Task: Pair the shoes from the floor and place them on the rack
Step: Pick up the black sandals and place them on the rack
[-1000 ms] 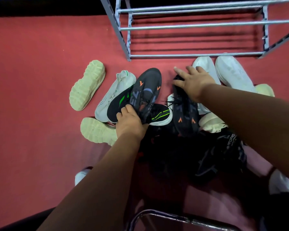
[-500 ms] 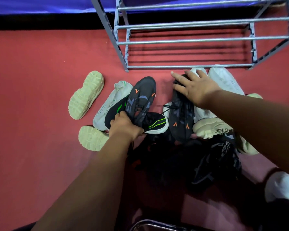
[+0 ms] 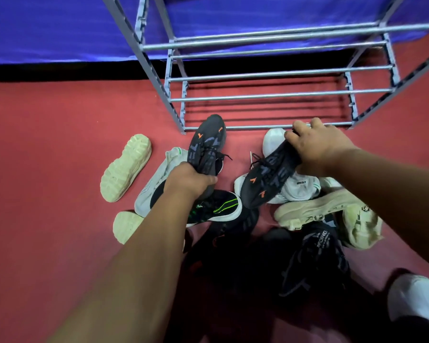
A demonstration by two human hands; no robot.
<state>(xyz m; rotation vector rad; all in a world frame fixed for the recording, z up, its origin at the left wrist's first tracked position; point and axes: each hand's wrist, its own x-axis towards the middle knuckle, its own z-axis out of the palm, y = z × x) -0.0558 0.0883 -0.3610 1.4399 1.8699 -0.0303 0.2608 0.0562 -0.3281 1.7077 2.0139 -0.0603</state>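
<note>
A dark shoe (image 3: 206,144) with orange marks is gripped by the left hand (image 3: 188,180), toe toward the metal rack (image 3: 282,95). The matching shoe (image 3: 268,180) is gripped by the right hand (image 3: 312,147). Both are held over the heap of other shoes (image 3: 312,209) on the red floor (image 3: 47,169), near the rack's bottom bar.

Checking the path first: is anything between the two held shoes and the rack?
Nothing visible does. The left hand holds one dark grey shoe, the right hand its mate, before the rack, whose rails are bare. A white shoe lies on the floor beneath.
</note>
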